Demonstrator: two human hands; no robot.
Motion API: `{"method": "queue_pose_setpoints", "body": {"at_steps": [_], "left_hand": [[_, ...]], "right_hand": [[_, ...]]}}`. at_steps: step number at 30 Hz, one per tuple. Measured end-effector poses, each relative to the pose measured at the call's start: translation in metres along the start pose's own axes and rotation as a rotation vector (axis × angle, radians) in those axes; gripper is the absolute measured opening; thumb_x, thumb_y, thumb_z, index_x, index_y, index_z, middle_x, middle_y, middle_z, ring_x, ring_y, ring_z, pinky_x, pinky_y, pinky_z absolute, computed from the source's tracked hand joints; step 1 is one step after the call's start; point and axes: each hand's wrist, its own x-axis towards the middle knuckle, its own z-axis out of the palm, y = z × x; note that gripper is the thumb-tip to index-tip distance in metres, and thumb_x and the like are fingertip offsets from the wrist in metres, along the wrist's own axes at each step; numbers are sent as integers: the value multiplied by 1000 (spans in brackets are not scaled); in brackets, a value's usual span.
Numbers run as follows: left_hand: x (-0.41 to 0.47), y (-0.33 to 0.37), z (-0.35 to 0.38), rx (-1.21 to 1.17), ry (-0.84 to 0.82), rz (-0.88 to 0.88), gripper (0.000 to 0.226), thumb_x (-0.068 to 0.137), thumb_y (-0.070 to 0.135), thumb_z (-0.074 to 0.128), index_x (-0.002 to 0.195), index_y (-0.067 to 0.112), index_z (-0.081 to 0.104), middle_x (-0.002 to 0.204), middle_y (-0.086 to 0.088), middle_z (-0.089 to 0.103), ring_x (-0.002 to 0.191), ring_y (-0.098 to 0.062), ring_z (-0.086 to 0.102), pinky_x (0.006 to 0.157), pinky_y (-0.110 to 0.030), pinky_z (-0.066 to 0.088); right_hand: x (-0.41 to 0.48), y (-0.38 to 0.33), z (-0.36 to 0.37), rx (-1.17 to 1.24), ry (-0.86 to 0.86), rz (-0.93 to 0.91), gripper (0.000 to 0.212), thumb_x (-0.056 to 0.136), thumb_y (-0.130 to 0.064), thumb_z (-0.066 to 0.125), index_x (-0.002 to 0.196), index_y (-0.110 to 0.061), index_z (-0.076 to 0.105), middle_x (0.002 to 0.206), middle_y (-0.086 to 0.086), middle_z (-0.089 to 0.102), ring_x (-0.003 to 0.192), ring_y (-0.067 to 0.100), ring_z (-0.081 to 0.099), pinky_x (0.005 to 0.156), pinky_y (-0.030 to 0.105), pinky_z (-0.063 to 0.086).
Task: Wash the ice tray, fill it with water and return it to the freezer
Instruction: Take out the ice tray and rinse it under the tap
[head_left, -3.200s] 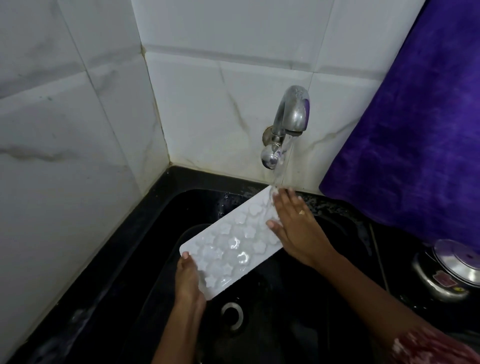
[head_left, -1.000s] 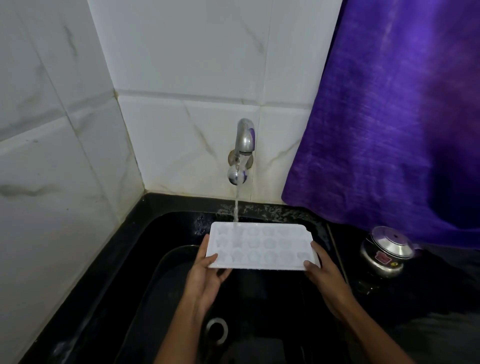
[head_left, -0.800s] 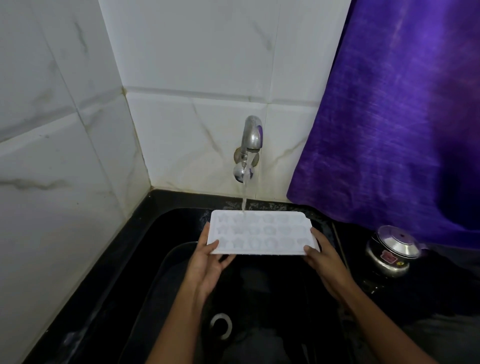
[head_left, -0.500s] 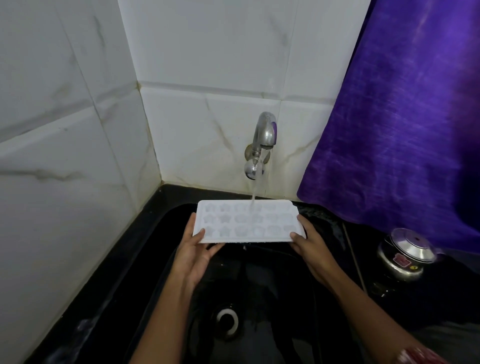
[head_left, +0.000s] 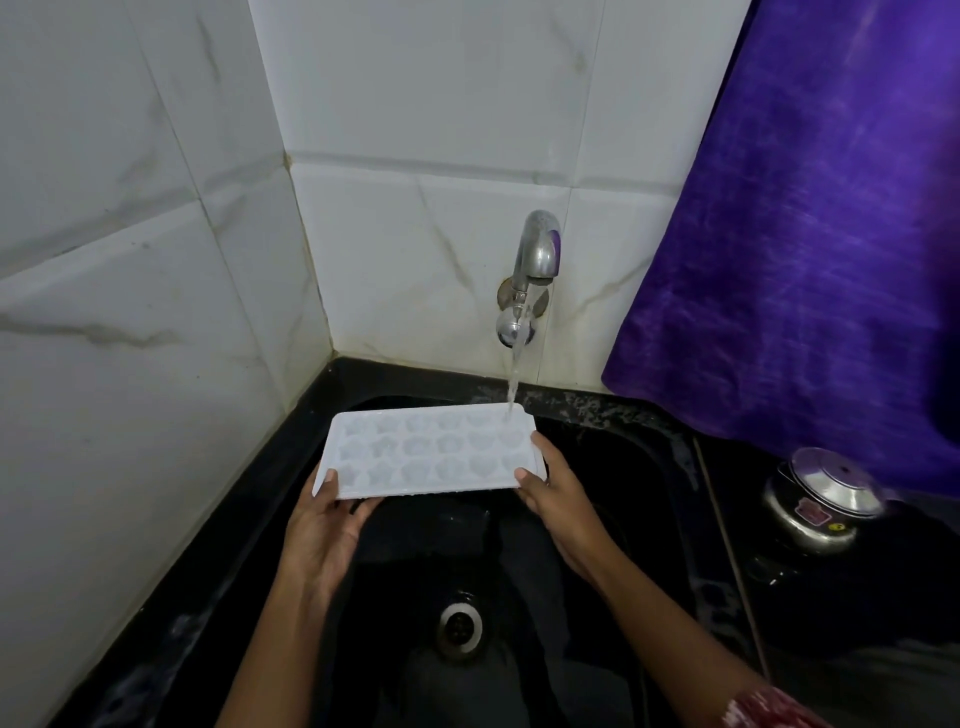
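Observation:
A white ice tray (head_left: 431, 453) with star and flower shaped cells is held flat, cells up, over the black sink (head_left: 660, 467). My left hand (head_left: 324, 525) grips its left end from below, thumb on the rim. Its right end is gripped by my right hand (head_left: 558, 493). A metal tap (head_left: 535, 260) on the tiled wall runs; its stream of water (head_left: 514, 379) lands in the tray's far right corner cells.
A round drain (head_left: 460, 626) lies in the sink floor below the tray. White marble tiles close in the left and back. A purple cloth (head_left: 810, 234) hangs at the right, above a small steel lidded pot (head_left: 818, 501) on the dark counter.
The tray went from tilted, rubbed by my right hand, to level with a hand at each end. Over the last second it shifted left, so the stream now hits its right end.

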Motion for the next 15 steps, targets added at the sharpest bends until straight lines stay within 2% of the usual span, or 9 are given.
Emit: {"method": "queue_pose_setpoints", "body": {"at_steps": [2,6,8,11,15], "left_hand": [[-4,-4,-1,-12,0,-9,40,96,12,41,136,6,43,123,-11,61,98,-20,68,69,-37,59],[-12,-19,6,-30,8,-55,38,96,11,41,134,7,44,100,-4,72,91,-19,70,65,-36,59],[-18,-27,13,-47,0,-83,38,96,11,41,134,9,45,99,-4,73,91,-20,70,65,-37,59],[-29,-39,26,-34,-59,-141,39,97,17,40,135,12,43,111,-9,68,97,-27,68,70,-42,58],[-41,-55,43,-28,-98,-260,37,98,26,38,133,17,44,127,-16,56,103,-41,62,72,-51,56]], "right_hand": [[-7,5,-3,3,8,13,55,92,-11,51,142,-20,32,146,3,37,131,19,41,111,43,34],[-21,12,-17,17,52,35,53,92,-8,49,142,-19,33,143,0,38,129,18,42,111,42,35],[-30,14,-29,30,76,44,51,93,-5,47,141,-19,35,137,-3,42,125,17,46,109,41,37],[-38,21,-48,36,116,68,53,94,-5,47,142,-19,32,139,-3,41,126,18,45,108,40,38],[-42,27,-72,10,178,74,54,93,-5,48,143,-19,32,147,2,36,132,21,40,111,46,34]]}}
